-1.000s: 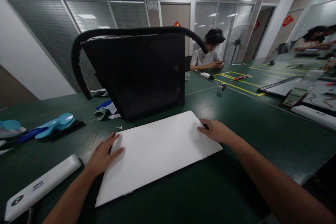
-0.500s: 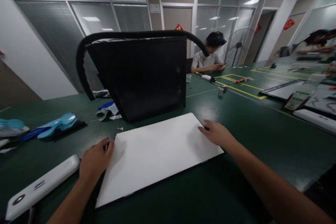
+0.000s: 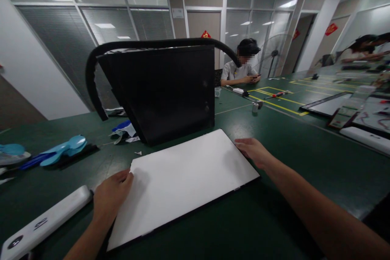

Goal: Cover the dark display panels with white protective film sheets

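Panel [image 3: 183, 187] rests on the worktop [image 3: 256, 215] between our left hand [image 3: 111, 191], nearly closed and pinching its edge, and our right hand [image 3: 252, 151], loosely open by the opposite edge, contact unclear, so we do best to handle only the edges, steadying both sides evenly.

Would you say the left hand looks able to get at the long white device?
Probably yes: the long white device lies just left of the left hand, nothing visible between them, though that hand is at the edge of the white panel.
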Tool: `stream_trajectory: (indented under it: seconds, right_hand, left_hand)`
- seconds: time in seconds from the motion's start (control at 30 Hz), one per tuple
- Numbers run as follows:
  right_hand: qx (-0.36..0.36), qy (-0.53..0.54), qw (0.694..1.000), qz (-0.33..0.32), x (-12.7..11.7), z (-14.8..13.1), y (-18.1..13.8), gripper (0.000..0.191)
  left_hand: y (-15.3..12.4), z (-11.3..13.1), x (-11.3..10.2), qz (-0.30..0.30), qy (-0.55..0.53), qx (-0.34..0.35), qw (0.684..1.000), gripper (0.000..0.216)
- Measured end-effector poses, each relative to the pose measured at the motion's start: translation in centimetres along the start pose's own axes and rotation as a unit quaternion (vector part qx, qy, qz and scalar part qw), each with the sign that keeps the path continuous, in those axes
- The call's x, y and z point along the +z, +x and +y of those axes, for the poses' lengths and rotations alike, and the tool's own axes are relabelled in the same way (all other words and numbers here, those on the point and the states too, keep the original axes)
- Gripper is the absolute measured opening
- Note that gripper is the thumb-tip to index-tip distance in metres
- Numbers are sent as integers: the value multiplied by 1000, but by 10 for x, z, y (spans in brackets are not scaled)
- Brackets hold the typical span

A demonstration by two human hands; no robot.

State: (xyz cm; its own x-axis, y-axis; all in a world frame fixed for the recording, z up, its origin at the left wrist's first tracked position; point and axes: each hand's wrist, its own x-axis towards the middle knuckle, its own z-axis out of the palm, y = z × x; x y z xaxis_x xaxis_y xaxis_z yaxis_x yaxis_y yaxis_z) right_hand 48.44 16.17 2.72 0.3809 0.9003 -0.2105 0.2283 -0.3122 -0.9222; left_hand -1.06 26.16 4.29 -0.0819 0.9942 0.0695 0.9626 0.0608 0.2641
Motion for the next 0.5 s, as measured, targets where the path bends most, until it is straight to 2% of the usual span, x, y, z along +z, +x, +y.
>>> stream_trajectory:
  seconds: [0.2,0.5]
  right_hand:
    - [30,62,998,0,-5,-2,0,36]
    - [24,92,995,-22,-4,-11,-7,41]
  left_hand:
    - [-1,3,2,9,7,0,1000,46]
    - [-5,3,5,33,17,34,999,62]
